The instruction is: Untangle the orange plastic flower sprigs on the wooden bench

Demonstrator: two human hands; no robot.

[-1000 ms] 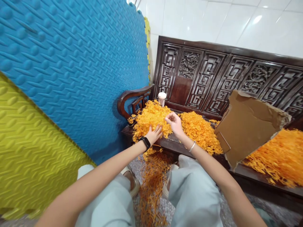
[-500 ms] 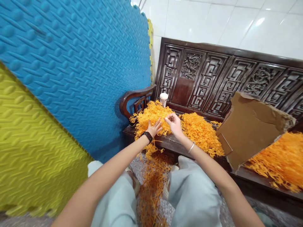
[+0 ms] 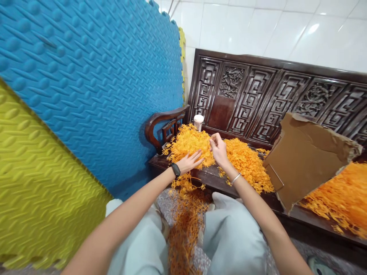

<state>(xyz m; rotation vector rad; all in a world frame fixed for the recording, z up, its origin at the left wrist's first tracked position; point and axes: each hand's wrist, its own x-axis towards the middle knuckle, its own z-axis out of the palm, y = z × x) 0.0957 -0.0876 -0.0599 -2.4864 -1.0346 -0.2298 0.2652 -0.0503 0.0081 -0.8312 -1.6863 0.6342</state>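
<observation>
A pile of orange, branching plastic-looking sprigs [image 3: 187,143] lies at the left end of a dark carved wooden bench [image 3: 219,114]. My left hand [image 3: 190,161], with a black band at the wrist, rests on the front of this pile with its fingers stretched out. Just right of the pile, my right hand [image 3: 219,149], wearing a silver bracelet, is raised with fingertips pinched together. Whatever is between those fingertips is too small to make out. Behind that hand lies a second pile of orange sprigs [image 3: 248,162].
A white-lidded cup [image 3: 198,121] stands behind the left pile. Torn cardboard [image 3: 306,160] leans between the middle pile and another orange heap [image 3: 341,198]. Blue foam mat [image 3: 114,76] walls the left side. Orange strands [image 3: 186,233] hang and lie between my legs.
My right hand has moved right, away from the left pile, still pinched. My left hand has shifted slightly right and down, staying flat on the pile.
</observation>
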